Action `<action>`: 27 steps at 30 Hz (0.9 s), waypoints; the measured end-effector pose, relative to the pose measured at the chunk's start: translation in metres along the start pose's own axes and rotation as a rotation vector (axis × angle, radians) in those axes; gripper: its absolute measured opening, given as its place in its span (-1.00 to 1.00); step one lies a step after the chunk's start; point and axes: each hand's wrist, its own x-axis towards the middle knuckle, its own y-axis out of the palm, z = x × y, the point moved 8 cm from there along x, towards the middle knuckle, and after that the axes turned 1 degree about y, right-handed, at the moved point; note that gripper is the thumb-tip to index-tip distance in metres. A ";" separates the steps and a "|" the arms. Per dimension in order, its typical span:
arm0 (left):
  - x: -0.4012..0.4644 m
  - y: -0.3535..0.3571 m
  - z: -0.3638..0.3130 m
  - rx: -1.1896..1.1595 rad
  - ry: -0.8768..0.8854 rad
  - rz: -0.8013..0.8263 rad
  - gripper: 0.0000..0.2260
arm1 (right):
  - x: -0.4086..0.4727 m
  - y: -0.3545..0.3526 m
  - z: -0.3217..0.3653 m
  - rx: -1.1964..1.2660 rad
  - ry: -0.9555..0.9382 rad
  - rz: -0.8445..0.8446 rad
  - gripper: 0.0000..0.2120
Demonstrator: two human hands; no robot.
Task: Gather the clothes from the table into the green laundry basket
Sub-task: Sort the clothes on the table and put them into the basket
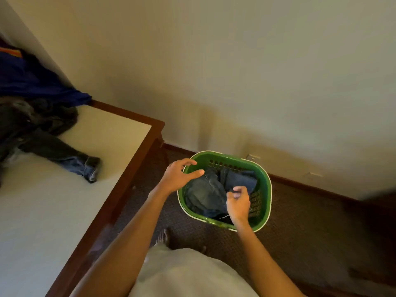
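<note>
The green laundry basket (266,189) stands on the carpet by the wall, with blue jeans (205,196) lying inside it. My left hand (179,175) hovers over the basket's left rim, fingers spread and holding nothing. My right hand (237,202) is above the jeans in the basket, fingers loosely curled and blurred; whether it pinches the cloth is unclear. On the table (64,200) at the left lie dark jeans (55,151) with one leg stretched out, a dark garment (49,114) and a blue garment (32,80) against the wall.
The table has a white top and a dark wooden edge (132,168) that runs close to the basket's left. A cream wall (235,82) with a dark baseboard is behind the basket. My bare foot (164,236) stands on brown carpet (300,221).
</note>
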 end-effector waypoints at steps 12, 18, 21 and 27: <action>-0.097 -0.099 0.109 -0.163 -0.175 -0.363 -0.56 | -0.051 0.136 0.111 -0.111 -0.325 0.301 -0.85; -0.142 -0.186 0.164 -0.228 -0.216 -0.589 -0.63 | -0.095 0.226 0.161 -0.173 -0.434 0.440 -0.84; -0.168 -0.233 0.186 -0.263 -0.229 -0.676 -0.69 | -0.127 0.278 0.185 -0.172 -0.506 0.529 -0.84; -0.236 -0.309 0.245 -0.239 -0.268 -0.861 -0.62 | -0.193 0.378 0.226 -0.228 -0.648 0.684 -0.80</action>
